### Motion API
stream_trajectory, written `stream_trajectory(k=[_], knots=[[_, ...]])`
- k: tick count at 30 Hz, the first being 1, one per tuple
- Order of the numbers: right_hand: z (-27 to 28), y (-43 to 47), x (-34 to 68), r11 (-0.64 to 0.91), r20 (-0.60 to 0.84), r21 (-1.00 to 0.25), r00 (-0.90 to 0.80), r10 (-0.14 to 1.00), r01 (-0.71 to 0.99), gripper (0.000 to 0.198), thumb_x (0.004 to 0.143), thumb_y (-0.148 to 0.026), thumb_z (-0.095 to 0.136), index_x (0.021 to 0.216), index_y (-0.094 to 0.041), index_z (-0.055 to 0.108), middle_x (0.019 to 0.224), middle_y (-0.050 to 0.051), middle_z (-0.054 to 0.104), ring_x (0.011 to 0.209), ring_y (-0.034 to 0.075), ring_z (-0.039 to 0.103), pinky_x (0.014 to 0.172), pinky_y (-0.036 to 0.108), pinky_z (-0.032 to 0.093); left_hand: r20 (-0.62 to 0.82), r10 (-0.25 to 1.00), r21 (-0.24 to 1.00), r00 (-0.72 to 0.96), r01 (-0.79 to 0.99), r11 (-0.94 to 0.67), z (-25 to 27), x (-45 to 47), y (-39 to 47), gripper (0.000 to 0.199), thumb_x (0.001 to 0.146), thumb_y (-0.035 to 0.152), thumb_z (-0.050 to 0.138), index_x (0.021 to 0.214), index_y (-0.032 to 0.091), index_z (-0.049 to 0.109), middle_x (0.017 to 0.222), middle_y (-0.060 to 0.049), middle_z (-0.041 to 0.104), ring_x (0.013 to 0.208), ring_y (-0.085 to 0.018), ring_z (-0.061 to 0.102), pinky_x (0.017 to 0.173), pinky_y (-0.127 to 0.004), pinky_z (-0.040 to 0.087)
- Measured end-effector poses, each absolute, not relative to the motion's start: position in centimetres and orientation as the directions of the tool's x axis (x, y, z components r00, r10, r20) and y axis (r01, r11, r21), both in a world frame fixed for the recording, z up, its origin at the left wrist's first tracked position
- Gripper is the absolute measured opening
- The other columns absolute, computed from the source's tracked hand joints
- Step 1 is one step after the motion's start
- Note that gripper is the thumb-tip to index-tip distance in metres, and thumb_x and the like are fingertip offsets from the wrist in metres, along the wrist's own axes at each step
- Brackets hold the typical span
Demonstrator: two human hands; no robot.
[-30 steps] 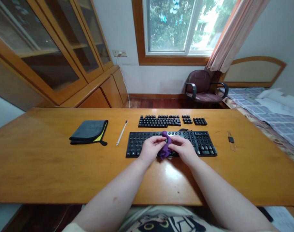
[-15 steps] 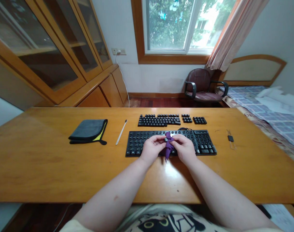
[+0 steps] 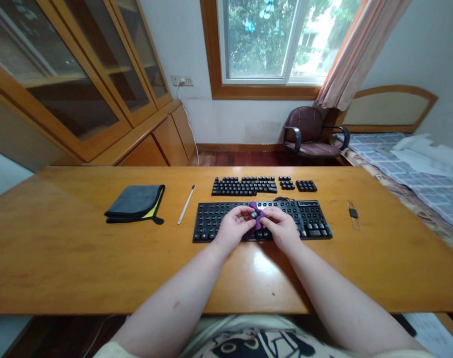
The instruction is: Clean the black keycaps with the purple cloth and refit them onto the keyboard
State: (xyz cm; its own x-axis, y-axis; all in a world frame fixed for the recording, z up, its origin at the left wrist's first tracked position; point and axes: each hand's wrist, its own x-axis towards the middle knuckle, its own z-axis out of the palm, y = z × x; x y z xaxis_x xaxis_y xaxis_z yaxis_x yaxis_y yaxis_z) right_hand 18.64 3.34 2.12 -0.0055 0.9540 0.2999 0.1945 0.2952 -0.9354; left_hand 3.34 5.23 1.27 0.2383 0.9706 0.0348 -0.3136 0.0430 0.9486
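Observation:
Above the middle of the black keyboard (image 3: 207,219), both my hands meet with fingers pinched. My left hand (image 3: 231,229) grips a small dark keycap (image 3: 254,215) against a lump of purple cleaning putty (image 3: 258,223). My right hand (image 3: 284,229) pinches the right side of the same putty. Bare switches show on the keyboard's left part, and the fingers cover part of its centre. Behind it, loose keycaps (image 3: 245,187) lie grouped in rows. More of them sit in smaller blocks (image 3: 306,186) to the right.
A white-handled brush (image 3: 186,205) lies left of the keyboard, beside a folded grey cloth (image 3: 135,203) with yellow lining. On the right is a wire keycap puller (image 3: 353,213). A chair (image 3: 309,130) and a bed stand beyond the desk (image 3: 100,268).
The putty tail that hung below my hands is gathered up into a more compact lump. The keycap shows more clearly between my fingers. My hands stay over the keyboard.

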Motion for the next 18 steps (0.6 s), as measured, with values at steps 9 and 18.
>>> stream_trajectory(k=[9, 18], knots=[[2.0, 3.58, 18.91, 0.273, 0.269, -0.948, -0.048, 0.962, 0.165, 0.009, 0.074, -0.025, 0.063, 0.078, -0.023, 0.071, 0.079, 0.003, 0.063, 0.076, 0.017, 0.057, 0.07, 0.031, 0.047, 0.01, 0.983, 0.949, 0.182, -0.312, 0.048, 1.82, 3.34, 5.22, 0.026, 0.06, 0.017, 0.073, 0.085, 0.015, 0.066, 0.08, -0.002, 0.067, 0.076, -0.013, 0.062, 0.077, -0.028, 0.05], [2.08, 3.39, 18.93, 0.336, 0.334, -0.92, -0.042, 0.942, 0.204, 0.003, 0.068, -0.023, 0.07, 0.071, -0.024, 0.071, 0.071, 0.002, 0.065, 0.068, 0.017, 0.059, 0.067, 0.031, 0.048, -0.045, 0.981, 0.974, 0.187, -0.21, 0.085, 1.39, 3.28, 5.16, 0.019, 0.058, 0.022, 0.074, 0.073, 0.013, 0.069, 0.073, -0.004, 0.07, 0.069, -0.015, 0.064, 0.073, -0.03, 0.052]])
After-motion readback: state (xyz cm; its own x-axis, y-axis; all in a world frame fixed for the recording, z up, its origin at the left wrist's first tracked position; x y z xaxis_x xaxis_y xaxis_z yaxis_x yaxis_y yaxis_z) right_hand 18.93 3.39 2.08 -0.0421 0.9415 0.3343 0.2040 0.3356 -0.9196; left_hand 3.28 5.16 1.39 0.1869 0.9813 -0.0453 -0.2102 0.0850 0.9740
